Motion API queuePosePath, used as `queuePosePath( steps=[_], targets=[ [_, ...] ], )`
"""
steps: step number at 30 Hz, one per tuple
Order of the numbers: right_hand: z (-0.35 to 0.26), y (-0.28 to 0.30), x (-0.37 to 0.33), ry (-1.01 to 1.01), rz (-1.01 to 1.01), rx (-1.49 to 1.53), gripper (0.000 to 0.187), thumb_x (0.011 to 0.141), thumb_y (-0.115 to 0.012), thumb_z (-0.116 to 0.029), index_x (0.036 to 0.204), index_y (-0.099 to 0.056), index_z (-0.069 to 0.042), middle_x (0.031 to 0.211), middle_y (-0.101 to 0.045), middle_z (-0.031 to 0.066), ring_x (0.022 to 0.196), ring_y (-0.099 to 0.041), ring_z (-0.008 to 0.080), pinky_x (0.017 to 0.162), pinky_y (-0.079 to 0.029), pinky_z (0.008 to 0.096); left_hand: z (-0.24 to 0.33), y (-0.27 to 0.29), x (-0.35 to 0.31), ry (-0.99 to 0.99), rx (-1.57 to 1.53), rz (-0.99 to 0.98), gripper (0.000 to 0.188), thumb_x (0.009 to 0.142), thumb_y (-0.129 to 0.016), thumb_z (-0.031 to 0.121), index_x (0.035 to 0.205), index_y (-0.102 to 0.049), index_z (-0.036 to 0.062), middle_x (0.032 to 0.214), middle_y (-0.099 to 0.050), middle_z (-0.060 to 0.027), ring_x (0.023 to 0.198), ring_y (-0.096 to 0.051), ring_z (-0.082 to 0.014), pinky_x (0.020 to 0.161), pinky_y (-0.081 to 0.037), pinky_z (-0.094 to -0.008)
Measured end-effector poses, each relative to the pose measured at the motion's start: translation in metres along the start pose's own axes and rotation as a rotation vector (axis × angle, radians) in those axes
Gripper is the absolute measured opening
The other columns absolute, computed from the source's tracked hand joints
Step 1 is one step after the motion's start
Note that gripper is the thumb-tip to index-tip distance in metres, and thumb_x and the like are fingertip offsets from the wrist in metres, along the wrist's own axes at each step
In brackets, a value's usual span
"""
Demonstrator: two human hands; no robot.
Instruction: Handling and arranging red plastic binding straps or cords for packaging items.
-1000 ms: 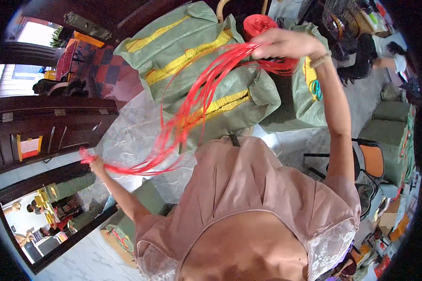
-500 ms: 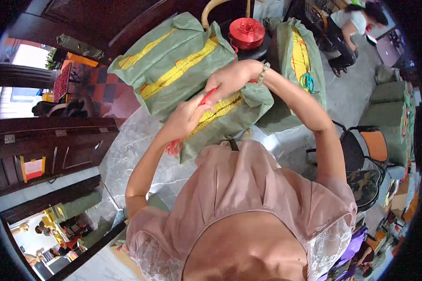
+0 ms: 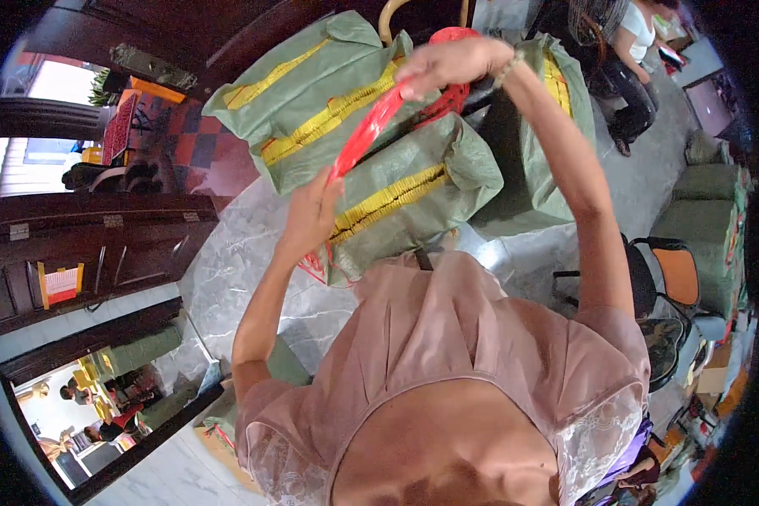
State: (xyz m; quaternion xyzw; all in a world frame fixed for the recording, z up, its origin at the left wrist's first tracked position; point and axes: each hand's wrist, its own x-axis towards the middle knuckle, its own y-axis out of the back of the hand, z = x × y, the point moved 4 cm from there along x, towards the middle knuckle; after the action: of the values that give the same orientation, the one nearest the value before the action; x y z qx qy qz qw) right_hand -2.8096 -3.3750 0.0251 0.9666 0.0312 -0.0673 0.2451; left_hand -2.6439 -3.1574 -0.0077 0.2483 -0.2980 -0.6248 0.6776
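Observation:
A bundle of red plastic strings [image 3: 369, 135] stretches taut between my two hands. My left hand [image 3: 312, 212] grips its lower end, with loose red ends hanging below it. My right hand [image 3: 449, 63] is raised and closed on the upper end, close to a red spool of string [image 3: 449, 38]. Under the strings lie green woven sacks with yellow stripes [image 3: 396, 194], one near my body and another [image 3: 312, 101] behind it.
A third green sack [image 3: 540, 143] stands to the right. A black and orange chair [image 3: 670, 278] is at the right. Another person sits at the back right [image 3: 632, 51]. Dark wooden doors [image 3: 84, 244] are at the left, over grey marble floor [image 3: 236, 253].
The hands came together over the sack, then parted: my right hand has risen toward the spool and my left has drawn down, pulling the red strings taut into one bundle.

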Motion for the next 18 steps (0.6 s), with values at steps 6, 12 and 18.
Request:
queuePosePath(
  steps=[6,12,18],
  targets=[
    [-0.173,0.041,-0.039,0.099,0.093,-0.223,0.031,0.088,-0.053,-0.029,0.086,-0.054,0.002,0.069,-0.049,-0.0008,0.064,-0.041,0.0073,0.057,-0.035,0.0239,0.059,0.071,0.013,-0.068,0.022,0.266,0.026,0.091,-0.041,0.02,0.101,-0.054,0.0003,0.067,-0.053,-0.0085,0.059,-0.05,-0.0161,0.054,-0.039,-0.0286],
    [-0.124,0.054,-0.066,0.083,-0.075,-0.01,0.029,0.091,-0.05,-0.025,0.092,-0.055,0.003,0.072,-0.048,-0.0039,0.064,-0.039,0.0048,0.053,-0.032,0.0218,0.031,0.142,-0.026,-0.044,0.292,0.518,0.016,0.089,-0.041,0.012,0.082,-0.05,0.0013,0.059,-0.046,-0.0082,0.052,-0.045,-0.0114,0.048,-0.036,-0.0261],
    [-0.08,0.069,-0.05,-0.067,0.005,0.204,0.026,0.09,-0.051,-0.025,0.095,-0.057,-0.001,0.074,-0.048,-0.0054,0.063,-0.042,0.0046,0.052,-0.033,0.0195,-0.069,0.201,-0.153,0.244,0.788,0.764,0.019,0.091,-0.039,0.018,0.089,-0.048,0.0015,0.07,-0.055,-0.0194,0.064,-0.057,-0.0376,0.053,-0.042,-0.0411]
  ],
)
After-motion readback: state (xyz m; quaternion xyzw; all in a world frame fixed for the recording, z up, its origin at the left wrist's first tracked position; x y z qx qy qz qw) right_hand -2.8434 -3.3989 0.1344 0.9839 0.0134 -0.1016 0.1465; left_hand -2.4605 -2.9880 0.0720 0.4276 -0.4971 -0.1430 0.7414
